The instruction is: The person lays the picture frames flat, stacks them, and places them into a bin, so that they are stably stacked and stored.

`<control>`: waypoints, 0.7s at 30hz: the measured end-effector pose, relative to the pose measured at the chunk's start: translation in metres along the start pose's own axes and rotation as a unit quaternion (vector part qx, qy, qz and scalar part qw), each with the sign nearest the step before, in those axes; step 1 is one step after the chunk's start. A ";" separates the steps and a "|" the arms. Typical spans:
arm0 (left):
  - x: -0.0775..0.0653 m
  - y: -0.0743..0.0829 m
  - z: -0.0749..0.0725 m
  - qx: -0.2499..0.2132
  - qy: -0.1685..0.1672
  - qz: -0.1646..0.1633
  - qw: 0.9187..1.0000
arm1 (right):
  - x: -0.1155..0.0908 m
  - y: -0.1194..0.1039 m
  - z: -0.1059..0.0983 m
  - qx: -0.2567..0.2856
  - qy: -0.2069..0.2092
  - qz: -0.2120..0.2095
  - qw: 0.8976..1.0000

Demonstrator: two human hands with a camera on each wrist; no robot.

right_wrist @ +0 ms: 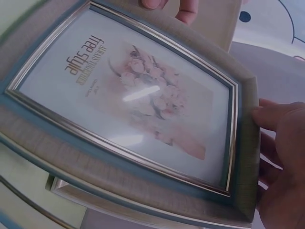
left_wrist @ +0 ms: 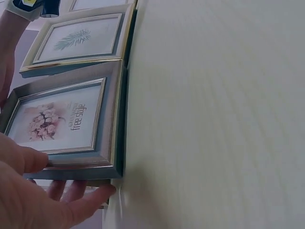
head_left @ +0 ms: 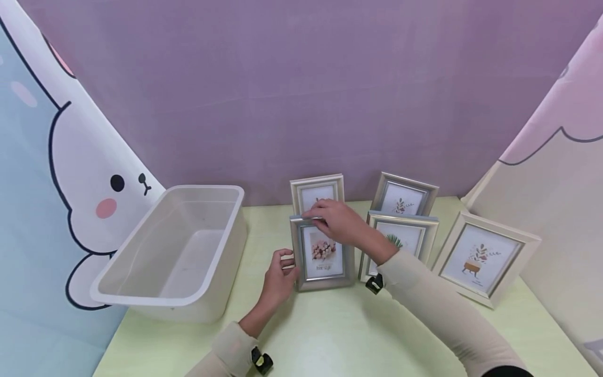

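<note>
A grey-brown picture frame (head_left: pixel 325 256) with a pink flower print reading "free style" stands upright on the table, in the middle of the head view. At its left side edge is my left hand (head_left: pixel 277 283), its thumb on the front border and its fingers reaching behind. My right hand (head_left: pixel 340 222) grips the top edge, thumb in front and fingers at the back, as the right wrist view also shows. Right behind stands a pale cream picture frame (head_left: pixel 318 189), its lower part hidden by the front one and the right hand.
To the right stand a silver-gold frame with a green leaf print (head_left: pixel 426 230), a darker plant-print frame (head_left: pixel 405 195) behind it, and a cream plant-print frame (head_left: pixel 480 256) angled inward. A deep beige plastic bin (head_left: pixel 221 277) sits at the left. A purple backdrop (head_left: pixel 301 104) rises behind the table.
</note>
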State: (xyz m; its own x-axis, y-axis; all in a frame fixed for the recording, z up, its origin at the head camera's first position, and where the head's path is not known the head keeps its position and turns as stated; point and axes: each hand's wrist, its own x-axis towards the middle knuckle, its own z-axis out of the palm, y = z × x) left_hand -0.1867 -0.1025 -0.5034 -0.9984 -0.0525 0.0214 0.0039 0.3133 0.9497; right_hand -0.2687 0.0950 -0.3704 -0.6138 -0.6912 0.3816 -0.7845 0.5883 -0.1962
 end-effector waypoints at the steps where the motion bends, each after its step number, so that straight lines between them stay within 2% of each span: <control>1: 0.000 0.000 0.000 0.000 -0.001 0.000 1.000 | 0.000 0.000 0.000 0.001 -0.002 0.003 1.000; 9: -0.003 -0.001 0.001 -0.016 0.011 0.007 1.000 | 0.001 0.000 0.003 -0.003 -0.009 0.015 1.000; 21: -0.006 -0.004 0.006 -0.035 0.041 0.032 0.998 | 0.001 0.001 0.010 -0.014 0.009 0.014 1.000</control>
State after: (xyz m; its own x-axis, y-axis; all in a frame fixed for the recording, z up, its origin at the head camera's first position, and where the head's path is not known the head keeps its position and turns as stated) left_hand -0.1814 -0.0976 -0.5097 -0.9880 -0.1131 0.1054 0.0741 0.2521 0.9649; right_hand -0.2707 0.0903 -0.3791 -0.6332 -0.6668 0.3930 -0.7644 0.6184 -0.1822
